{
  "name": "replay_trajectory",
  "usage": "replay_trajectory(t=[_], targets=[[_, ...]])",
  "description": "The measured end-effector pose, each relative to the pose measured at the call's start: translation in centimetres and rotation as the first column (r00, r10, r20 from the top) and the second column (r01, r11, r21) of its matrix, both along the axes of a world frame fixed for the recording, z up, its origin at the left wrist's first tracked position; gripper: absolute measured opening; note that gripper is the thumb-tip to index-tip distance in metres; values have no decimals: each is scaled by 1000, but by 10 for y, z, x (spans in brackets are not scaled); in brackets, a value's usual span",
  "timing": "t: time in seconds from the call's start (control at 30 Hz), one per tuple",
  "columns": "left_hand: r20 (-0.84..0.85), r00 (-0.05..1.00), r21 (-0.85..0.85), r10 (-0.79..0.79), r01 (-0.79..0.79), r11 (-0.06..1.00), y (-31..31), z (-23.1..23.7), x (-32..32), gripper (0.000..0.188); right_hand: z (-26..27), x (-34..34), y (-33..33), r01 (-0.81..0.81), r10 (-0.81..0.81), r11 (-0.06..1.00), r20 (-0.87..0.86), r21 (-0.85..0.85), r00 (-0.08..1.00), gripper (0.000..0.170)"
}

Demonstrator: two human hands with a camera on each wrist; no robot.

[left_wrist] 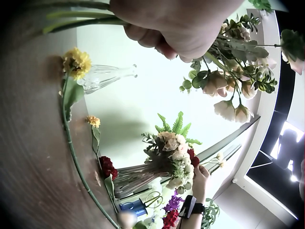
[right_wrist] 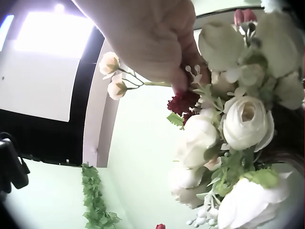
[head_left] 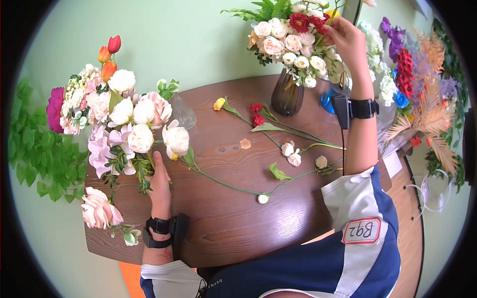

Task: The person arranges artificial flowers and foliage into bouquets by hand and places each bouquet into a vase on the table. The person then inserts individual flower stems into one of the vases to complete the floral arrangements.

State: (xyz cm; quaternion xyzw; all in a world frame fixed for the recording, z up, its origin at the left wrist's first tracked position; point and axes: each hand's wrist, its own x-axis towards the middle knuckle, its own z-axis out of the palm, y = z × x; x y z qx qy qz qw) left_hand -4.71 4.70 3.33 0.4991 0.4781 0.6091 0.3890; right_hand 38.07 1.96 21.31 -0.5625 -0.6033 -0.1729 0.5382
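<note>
My left hand (head_left: 160, 184) grips the gathered stems of a large bouquet (head_left: 141, 136) of white, pink and lilac blooms with orange and red tulips. Green stem ends (left_wrist: 81, 20) stick out past the fist in the left wrist view. At the back right, my right hand (head_left: 350, 44) pinches the stem of a cream rose spray (right_wrist: 116, 86) at the top of another arrangement. That arrangement has pale roses (head_left: 278, 42), dark red flowers (head_left: 299, 22) and fern leaves, and stands in a dark ribbed vase (head_left: 287, 94). Blossoms hide part of the right fingertips in the right wrist view.
On the brown table (head_left: 223, 223) lie a yellow flower (head_left: 219, 104), red carnations (head_left: 257, 114), small pale roses (head_left: 294, 159) and a loose leaf (head_left: 279, 172). A clear glass vase (head_left: 184, 113) stands behind the bouquet. A blue cup (left_wrist: 133, 207) is near the dark vase. More flowers (head_left: 405, 74) line the right.
</note>
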Motion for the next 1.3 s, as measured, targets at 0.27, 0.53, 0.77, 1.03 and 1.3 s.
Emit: replay_trajectory(t=[0.27,0.53,0.77,1.03,1.3], targets=[[-22,1000,2,5,-5,1000,-2,3,1,6,-17,3,4,-78,79,993,-3,89,997,10],[21,1000,0,3,-3,1000,-3,4,4,4,-9,0,12,-73,75,997,49,-40,996,11],[5,1000,-59,-14,14,998,-3,6,2,4,3,8,24,102,-67,986,253,-128,965,17],[16,1000,-62,1,0,998,-2,2,1,4,15,-1,25,121,-9,952,370,-281,929,15],[2,1000,-44,8,-8,999,-2,5,2,6,-15,9,39,244,-105,956,583,-165,806,14]])
